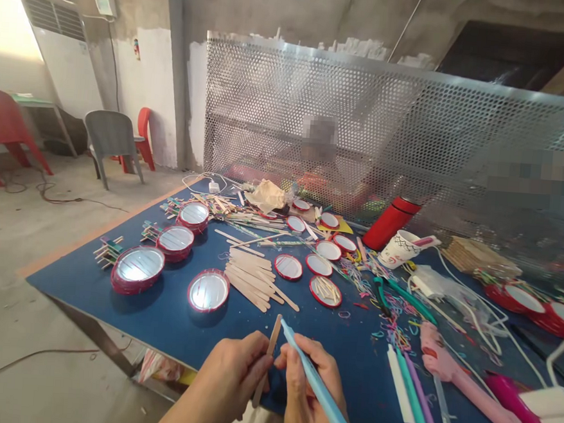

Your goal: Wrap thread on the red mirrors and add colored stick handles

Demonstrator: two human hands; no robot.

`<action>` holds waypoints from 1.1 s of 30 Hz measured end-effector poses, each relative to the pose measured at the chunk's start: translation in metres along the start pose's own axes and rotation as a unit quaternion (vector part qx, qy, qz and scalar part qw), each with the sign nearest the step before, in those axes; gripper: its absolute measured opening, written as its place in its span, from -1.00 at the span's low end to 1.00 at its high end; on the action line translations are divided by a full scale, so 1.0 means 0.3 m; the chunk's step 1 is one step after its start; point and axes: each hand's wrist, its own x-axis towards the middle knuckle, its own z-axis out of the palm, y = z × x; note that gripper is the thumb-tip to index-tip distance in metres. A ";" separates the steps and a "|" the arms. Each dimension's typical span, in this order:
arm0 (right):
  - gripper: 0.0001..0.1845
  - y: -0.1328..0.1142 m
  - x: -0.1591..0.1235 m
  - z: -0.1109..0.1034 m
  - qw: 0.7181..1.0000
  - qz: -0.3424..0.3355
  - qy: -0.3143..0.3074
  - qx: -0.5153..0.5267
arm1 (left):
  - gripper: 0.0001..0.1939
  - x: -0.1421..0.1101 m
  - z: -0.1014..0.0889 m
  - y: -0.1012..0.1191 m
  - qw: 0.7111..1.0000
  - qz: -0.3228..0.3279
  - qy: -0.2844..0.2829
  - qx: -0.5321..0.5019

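Stick (275, 333) pinched between left fingers (255, 369), upper end projecting beyond them, presumably leaving bare wood exposed. Light-blue marker (326, 403) gripped pen-style in right fingers (294, 381), likely for control; tip at stick's upper end, contact uncertain. Loose sticks (251, 277) on counter (168, 316) beyond fingers, apparently for easy reach.

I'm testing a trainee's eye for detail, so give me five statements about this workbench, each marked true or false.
1. The right hand holds a light blue pen. True.
2. The left hand holds scissors. False: it holds a flat wooden stick.
3. White, teal and purple pens lie on the table to the right of both hands. True.
4. The tabletop is bright yellow. False: it is blue.
5. A gray chair stands on the floor beyond the table's left side. True.
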 end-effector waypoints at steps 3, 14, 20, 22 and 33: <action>-0.84 0.001 0.001 0.000 1.000 0.002 -0.002 -0.001 | -0.75 -0.001 0.000 0.002 1.000 0.004 0.002 0.005; -0.79 0.011 -0.001 -0.007 0.999 0.044 0.016 -0.004 | -0.76 0.001 -0.004 0.008 1.000 -0.004 0.003 0.002; -0.79 0.011 0.001 -0.006 1.000 0.024 -0.008 0.001 | -0.76 0.004 -0.004 0.007 1.000 0.000 0.002 0.007; -0.77 0.019 -0.001 -0.010 0.999 0.034 -0.003 -0.014 | -0.76 0.002 -0.005 0.005 1.000 -0.001 0.002 0.011; -0.78 0.009 0.004 -0.006 1.000 0.024 0.002 -0.016 | -0.76 0.001 0.001 0.000 1.000 0.002 0.014 0.009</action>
